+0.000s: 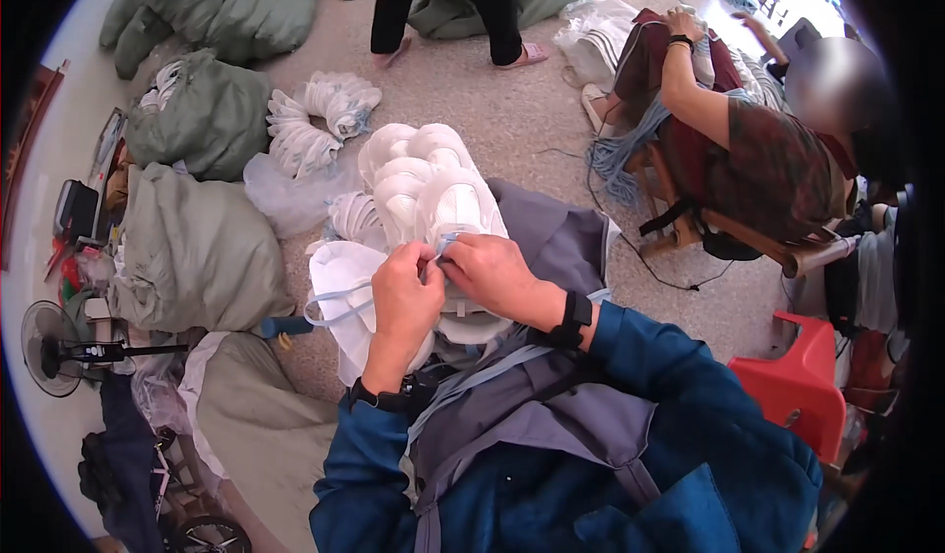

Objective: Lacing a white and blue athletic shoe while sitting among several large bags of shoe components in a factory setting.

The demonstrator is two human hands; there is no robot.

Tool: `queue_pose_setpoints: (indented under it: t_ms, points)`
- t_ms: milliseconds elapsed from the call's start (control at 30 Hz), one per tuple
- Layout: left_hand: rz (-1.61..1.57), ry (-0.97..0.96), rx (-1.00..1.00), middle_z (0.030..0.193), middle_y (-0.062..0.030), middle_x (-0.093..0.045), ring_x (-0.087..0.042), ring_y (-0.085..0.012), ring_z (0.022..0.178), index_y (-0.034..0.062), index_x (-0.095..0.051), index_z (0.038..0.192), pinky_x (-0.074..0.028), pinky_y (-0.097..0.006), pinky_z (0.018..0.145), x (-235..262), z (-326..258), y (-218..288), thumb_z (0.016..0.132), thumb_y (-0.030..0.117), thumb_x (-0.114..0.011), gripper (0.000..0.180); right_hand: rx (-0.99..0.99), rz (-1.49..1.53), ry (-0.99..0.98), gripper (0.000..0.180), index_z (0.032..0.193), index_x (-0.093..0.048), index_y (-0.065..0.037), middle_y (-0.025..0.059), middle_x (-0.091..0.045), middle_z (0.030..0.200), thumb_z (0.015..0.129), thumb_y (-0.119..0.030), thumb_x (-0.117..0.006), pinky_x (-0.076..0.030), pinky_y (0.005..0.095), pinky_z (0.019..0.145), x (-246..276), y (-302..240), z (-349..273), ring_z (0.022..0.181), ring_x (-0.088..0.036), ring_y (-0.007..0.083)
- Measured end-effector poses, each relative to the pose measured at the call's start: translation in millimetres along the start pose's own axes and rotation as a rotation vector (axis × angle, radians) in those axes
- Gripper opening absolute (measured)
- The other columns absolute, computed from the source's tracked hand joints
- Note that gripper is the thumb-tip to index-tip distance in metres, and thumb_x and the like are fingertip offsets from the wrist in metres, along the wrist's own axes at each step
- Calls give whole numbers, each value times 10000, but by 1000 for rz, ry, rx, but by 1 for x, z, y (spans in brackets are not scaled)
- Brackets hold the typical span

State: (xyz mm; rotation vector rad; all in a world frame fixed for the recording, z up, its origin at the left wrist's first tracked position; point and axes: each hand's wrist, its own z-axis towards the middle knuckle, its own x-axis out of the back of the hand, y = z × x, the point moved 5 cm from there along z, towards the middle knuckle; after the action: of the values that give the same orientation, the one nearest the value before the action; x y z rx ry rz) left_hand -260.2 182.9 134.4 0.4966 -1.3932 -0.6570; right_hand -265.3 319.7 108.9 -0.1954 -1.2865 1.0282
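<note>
Several white shoe uppers (401, 195) are bunched in a row on my lap, over a grey-purple apron (551, 228). At the nearest upper (459, 199), both hands meet over its opening. My left hand (406, 292) is closed in a pinch, thumb against forefinger, on a light blue lace (447, 242). From the other side my right hand (495, 274) pinches the same lace, its fingertips almost touching the left ones. A flat white piece with a loop of blue lace (330, 297) hangs beside my left wrist. More blue laces (477, 376) lie across my lap below my hands.
Bundles of white uppers (315, 120) and a clear plastic bag (285, 194) lie on the floor ahead. Stuffed green sacks (197, 248) line the left, near a black fan (54, 348). A seated person (768, 150) works at right, behind a red stool (792, 386); another person (448, 7) stands ahead.
</note>
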Motion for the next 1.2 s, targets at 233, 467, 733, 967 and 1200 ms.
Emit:
queue_pose_setpoints:
  t_ms: [233,467,733,967,1200]
  points:
    - [-49,25,9,843,-144,-651,-651,-303,734,5,-611,1012,-516,-396,671,-2,-5,1,806,34,-667,216,-106,181,63,73,781,-588,-17,181,-610,736,804,-77,-622,-496,460,616,55,11,-31,707,-632,386]
    - [-13,66,-156,980,-139,-612,-609,-307,927,10,-584,1108,-500,-382,800,0,-14,6,798,23,-710,335,-747,-464,8,102,777,-618,-16,230,-638,770,797,-116,-616,-491,515,641,148,228,-266,745,-633,441]
    - [-129,149,-114,1002,-144,-611,-610,-290,929,-5,-605,1095,-490,-368,833,10,-7,-18,856,46,-679,255,-782,-406,91,114,901,-617,-22,223,-644,820,841,-119,-619,-496,515,700,131,207,-258,806,-631,436]
    - [-221,-168,147,811,-114,-655,-632,-189,752,-17,-657,1000,-515,-341,719,0,20,-54,875,91,-681,167,-89,-85,209,150,991,-616,-35,146,-630,896,850,12,-636,-494,387,717,101,58,-75,830,-630,342]
    - [6,-410,-62,797,-89,-663,-631,-163,718,-20,-651,964,-510,-309,668,4,36,-25,860,78,-675,146,5,154,154,158,1003,-598,-33,139,-599,900,851,-56,-637,-483,432,772,44,30,-38,875,-607,359]
